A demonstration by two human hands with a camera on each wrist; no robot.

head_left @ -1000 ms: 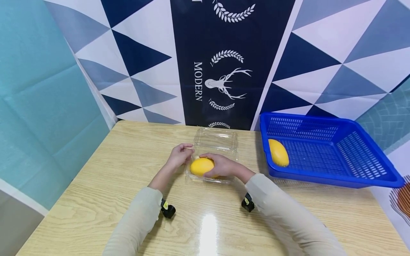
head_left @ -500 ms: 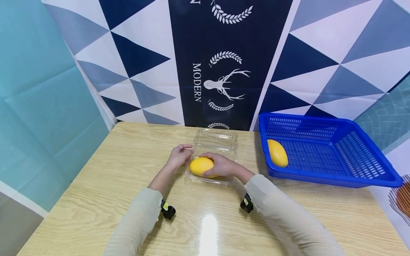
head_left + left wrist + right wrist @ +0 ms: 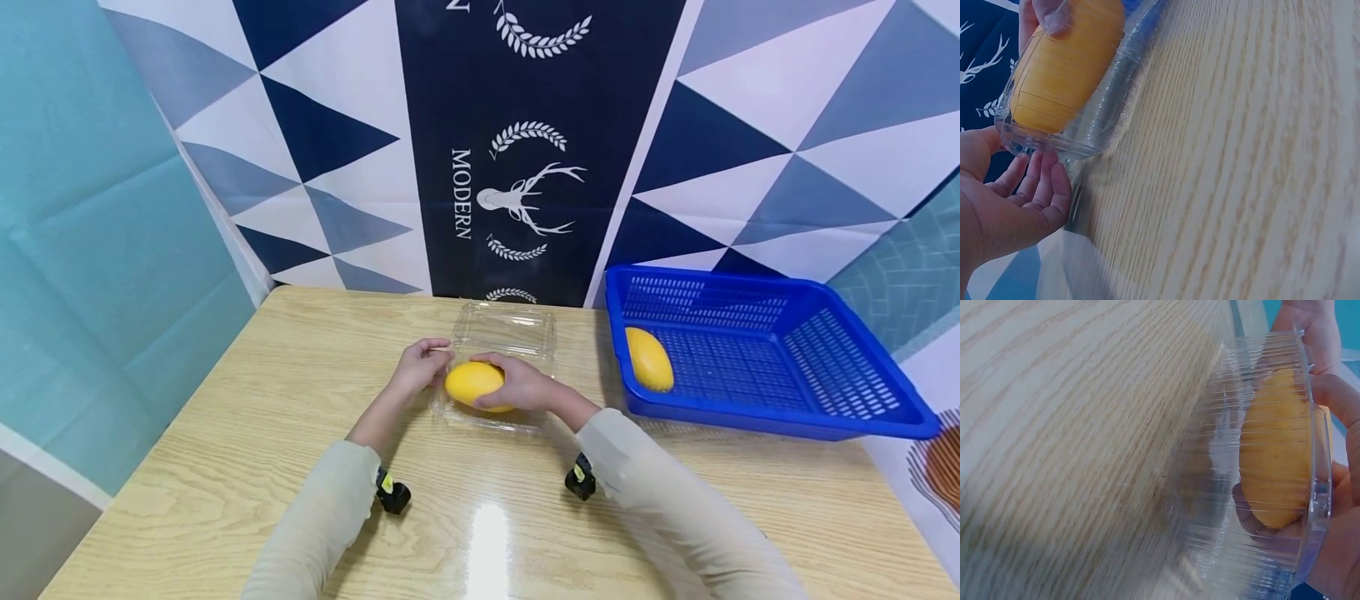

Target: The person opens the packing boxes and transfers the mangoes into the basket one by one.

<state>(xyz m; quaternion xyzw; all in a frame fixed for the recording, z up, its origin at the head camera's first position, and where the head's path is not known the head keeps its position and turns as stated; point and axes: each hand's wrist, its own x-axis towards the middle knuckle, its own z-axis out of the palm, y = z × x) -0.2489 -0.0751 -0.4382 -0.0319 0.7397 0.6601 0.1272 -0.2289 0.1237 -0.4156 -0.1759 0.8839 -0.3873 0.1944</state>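
Note:
A yellow mango [image 3: 474,382] is held by my right hand [image 3: 521,385], its thumb and fingers curved round the fruit's right end. In the right wrist view the mango [image 3: 1277,450] shows through the ribbed wall of a clear plastic clamshell box [image 3: 1222,425], over the box's floor. The box's lid [image 3: 504,327] stands open, tipped back away from me. At the box's left rim my left hand [image 3: 422,365] pinches the edge. The left wrist view shows that hand [image 3: 1019,194] with its thumb at the rim and its fingers curled against the wall.
On the right stands a blue perforated plastic basket [image 3: 750,417] with a second mango [image 3: 649,359] at its left end. The wooden table [image 3: 247,467] ends at a patterned cloth backdrop [image 3: 517,100]. A teal cloth [image 3: 112,250] hangs at the left.
My right hand and the mango have shifted slightly up and to the right over the box in the last half second. The left hand stays at the rim.

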